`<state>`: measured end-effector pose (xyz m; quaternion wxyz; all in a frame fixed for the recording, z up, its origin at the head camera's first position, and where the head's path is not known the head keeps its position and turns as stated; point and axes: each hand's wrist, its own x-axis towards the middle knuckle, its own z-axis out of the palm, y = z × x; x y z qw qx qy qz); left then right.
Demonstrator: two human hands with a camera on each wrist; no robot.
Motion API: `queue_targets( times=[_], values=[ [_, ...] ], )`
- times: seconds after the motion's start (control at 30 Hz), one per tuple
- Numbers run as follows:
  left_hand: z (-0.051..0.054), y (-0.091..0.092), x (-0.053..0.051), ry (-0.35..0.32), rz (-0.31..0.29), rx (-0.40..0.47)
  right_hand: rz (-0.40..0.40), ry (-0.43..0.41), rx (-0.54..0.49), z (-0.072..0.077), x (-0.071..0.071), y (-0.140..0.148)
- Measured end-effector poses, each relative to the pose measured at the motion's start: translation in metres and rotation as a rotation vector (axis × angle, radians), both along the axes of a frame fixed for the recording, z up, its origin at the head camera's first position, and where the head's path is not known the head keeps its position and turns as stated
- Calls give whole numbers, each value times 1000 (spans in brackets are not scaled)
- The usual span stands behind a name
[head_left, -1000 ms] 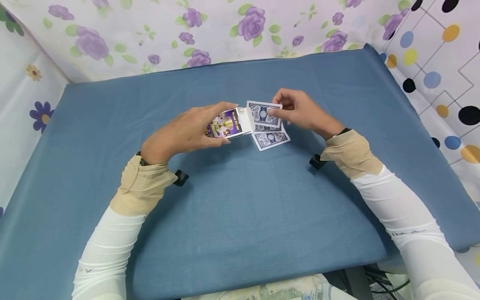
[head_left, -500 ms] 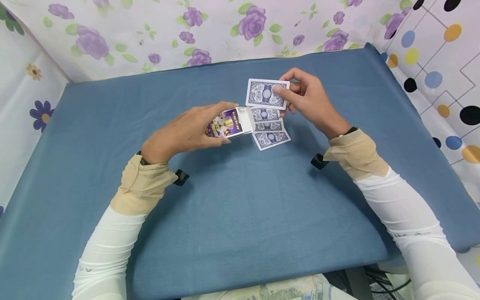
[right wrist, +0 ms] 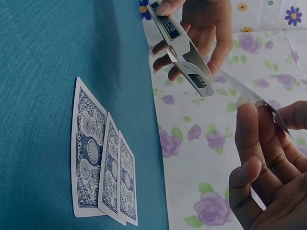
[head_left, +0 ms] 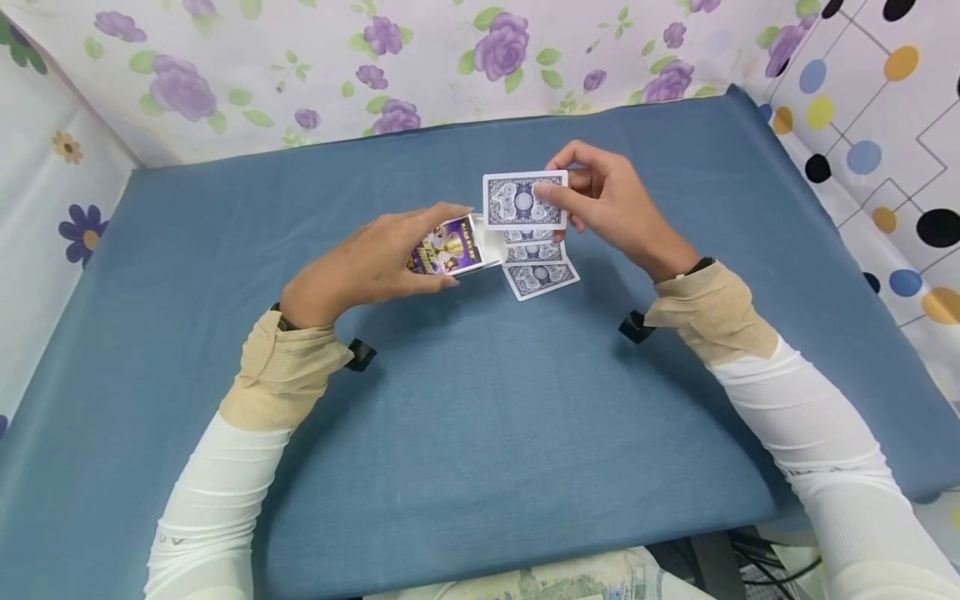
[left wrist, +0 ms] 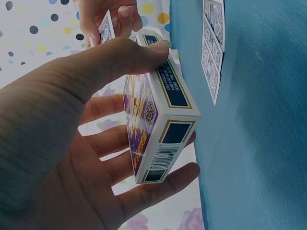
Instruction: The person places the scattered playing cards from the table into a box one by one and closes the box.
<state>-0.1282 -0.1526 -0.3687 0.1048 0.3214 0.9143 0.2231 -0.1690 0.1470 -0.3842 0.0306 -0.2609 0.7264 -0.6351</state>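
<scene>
My left hand (head_left: 367, 258) grips a purple and white card box (head_left: 446, 248) between thumb and fingers, its flap end turned to the right. In the left wrist view the thumb presses the narrow side of the box (left wrist: 165, 120), above a barcode end. My right hand (head_left: 611, 204) pinches one playing card (head_left: 513, 204) with a blue patterned back, held just above the open end of the box. Below it, several overlapping cards (head_left: 542, 279) lie back up on the table; the right wrist view shows three of these cards (right wrist: 88, 153) fanned out.
A blue cloth covers the table (head_left: 487, 433). Floral sheeting (head_left: 300, 75) hangs behind the far edge, and dotted sheeting (head_left: 885, 167) stands along the right side. Black wrist cameras sit under the left wrist (head_left: 362, 355) and right wrist (head_left: 636, 327).
My right hand has lifted a card off the group on the table, then brought it slightly left and down towards the box mouth. My left hand and the box have stayed nearly still.
</scene>
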Motion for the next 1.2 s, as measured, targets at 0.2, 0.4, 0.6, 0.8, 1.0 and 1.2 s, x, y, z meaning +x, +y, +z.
queue_targets(
  times=[0.2,0.4,0.6,0.8,1.0,1.2],
  values=[
    [0,0,0,0,2,-5,10,1,81,-1,1,0],
    [0,0,0,5,-1,5,33,-9,150,-2,1,-1],
    [1,0,1,26,-11,20,64,-13,184,-4,0,-2],
    [2,1,2,21,0,8,71,-37,216,6,10,-6],
    [2,2,2,21,3,-2,92,-47,223,10,13,-8],
    [2,2,2,15,-4,5,115,-61,207,-4,3,-5]
  ],
)
